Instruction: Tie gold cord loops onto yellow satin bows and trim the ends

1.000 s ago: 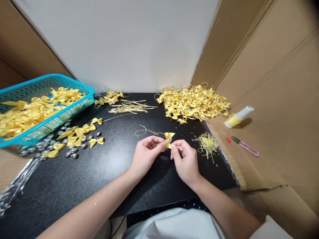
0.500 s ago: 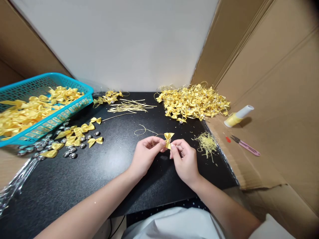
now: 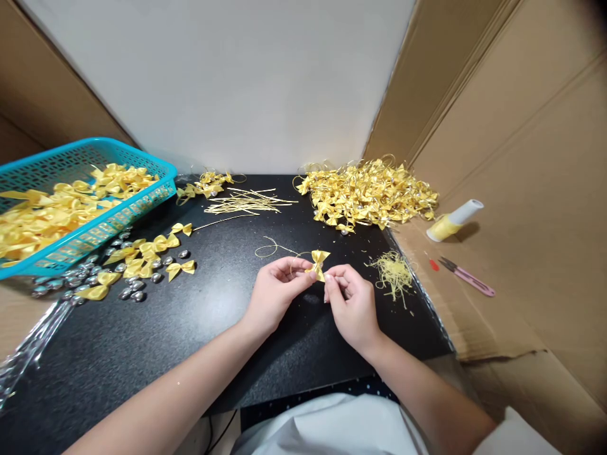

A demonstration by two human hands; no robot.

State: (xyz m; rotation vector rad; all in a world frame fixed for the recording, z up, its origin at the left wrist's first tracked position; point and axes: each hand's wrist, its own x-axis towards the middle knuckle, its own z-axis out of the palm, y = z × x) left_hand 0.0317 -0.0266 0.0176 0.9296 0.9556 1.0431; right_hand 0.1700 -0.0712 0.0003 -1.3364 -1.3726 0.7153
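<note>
Above the black tabletop, my left hand point(image 3: 275, 291) pinches a small yellow ribbon bow point(image 3: 320, 258) between thumb and fingers. The thumb and forefinger of my right hand point(image 3: 351, 303) are closed at the bow's lower right edge. A thin yellow thread point(image 3: 268, 248) trails from beside my left fingers and curls on the table. Something small and shiny seems to sit at the bow's middle, but it is too small to make out. The fingers hide part of the bow.
At left, a blue basket point(image 3: 90, 237) holds yellow bows; loose bows point(image 3: 149, 249) and silver beads point(image 3: 137, 285) lie beside it. Gold cords point(image 3: 249, 202) lie behind, finished-looking bows point(image 3: 370, 196) are heaped back right. Thread scraps point(image 3: 394, 272), pink-handled snips point(image 3: 469, 278) and a thread spool point(image 3: 448, 226) are at right.
The bow has shifted and tilted slightly up and left along with my left hand. My right hand stays nearly in place at its lower edge.
</note>
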